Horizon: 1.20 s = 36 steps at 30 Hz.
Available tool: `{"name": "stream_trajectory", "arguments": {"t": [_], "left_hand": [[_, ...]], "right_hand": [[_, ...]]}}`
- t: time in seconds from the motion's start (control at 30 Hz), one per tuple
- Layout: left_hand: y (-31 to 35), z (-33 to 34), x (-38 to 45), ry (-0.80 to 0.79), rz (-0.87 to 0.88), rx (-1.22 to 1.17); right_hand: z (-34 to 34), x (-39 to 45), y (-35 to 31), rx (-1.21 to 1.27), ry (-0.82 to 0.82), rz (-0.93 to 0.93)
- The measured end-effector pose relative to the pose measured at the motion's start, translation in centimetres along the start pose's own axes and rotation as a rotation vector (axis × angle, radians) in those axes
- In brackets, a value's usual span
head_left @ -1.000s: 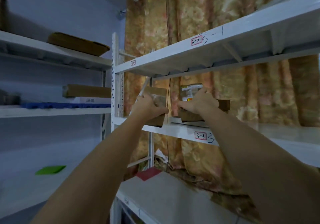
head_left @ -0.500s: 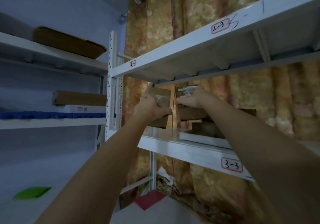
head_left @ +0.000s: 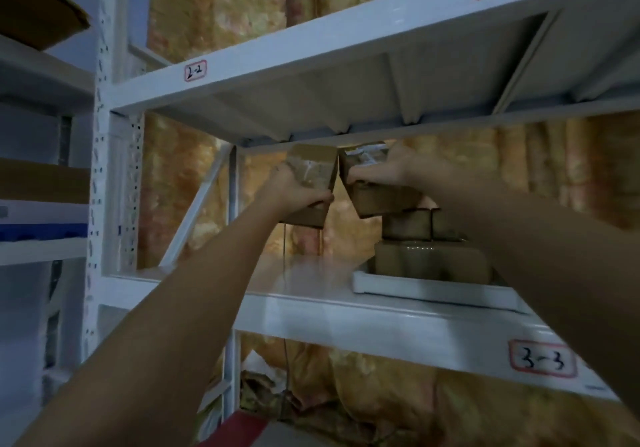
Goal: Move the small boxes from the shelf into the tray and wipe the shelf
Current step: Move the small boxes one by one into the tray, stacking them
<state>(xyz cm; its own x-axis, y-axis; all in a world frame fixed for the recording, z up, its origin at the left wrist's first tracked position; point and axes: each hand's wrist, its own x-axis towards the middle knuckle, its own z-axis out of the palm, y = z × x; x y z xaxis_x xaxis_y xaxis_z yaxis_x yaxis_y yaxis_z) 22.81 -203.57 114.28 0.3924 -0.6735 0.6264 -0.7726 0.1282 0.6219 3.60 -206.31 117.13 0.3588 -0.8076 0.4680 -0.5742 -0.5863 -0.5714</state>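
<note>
With the left hand (head_left: 294,192) and right hand (head_left: 388,173) each clamped on a small box (head_left: 311,183), lower both gently toward five o'clock onto the tray (head_left: 415,285), stacking squarely

Matt brown cardboard boxes (head_left: 313,183) with glossy tape, smooth white painted metal shelf (head_left: 363,322), white plastic tray (head_left: 415,285).

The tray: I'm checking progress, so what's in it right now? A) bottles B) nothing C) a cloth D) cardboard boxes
D: brown cardboard boxes sit stacked in the white tray on the shelf.
</note>
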Motion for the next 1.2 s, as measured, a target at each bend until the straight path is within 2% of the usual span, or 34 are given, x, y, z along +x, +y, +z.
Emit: {"name": "stream_trajectory", "arguments": {"t": [0.1, 0.2, 0.27, 0.37, 0.53, 0.8, 1.2], "left_hand": [[-0.8, 1.0, 2.9, -0.081, 0.07, -0.035], [-0.6, 2.4, 4.5, -0.331, 0.061, -0.284], [0.0, 3.5, 5.1, -0.367, 0.118, -0.303], [1.5, 5.0, 4.4, -0.414, 0.256, -0.28], [4.6, 6.5, 2.3, -0.579, 0.467, -0.182], [5.8, 6.4, 2.1, -0.775, 0.506, -0.133], [4.5, 7.6, 3.3, -0.91, 0.452, -0.204]], "right_hand": [[-0.4, 0.7, 0.2, -0.112, 0.088, 0.007], [-1.5, 0.7, 1.4, -0.225, 0.232, 0.104], [-2.5, 0.9, 2.5, -0.286, 0.313, 0.166], [-4.9, 0.1, 4.3, -0.311, 0.3, 0.302], [-8.5, -3.1, 5.4, -0.378, 0.154, 0.52], [-11.0, -5.4, 7.5, -0.438, 0.186, 0.551], [-10.2, -5.5, 5.9, -0.495, 0.168, 0.464]]}}
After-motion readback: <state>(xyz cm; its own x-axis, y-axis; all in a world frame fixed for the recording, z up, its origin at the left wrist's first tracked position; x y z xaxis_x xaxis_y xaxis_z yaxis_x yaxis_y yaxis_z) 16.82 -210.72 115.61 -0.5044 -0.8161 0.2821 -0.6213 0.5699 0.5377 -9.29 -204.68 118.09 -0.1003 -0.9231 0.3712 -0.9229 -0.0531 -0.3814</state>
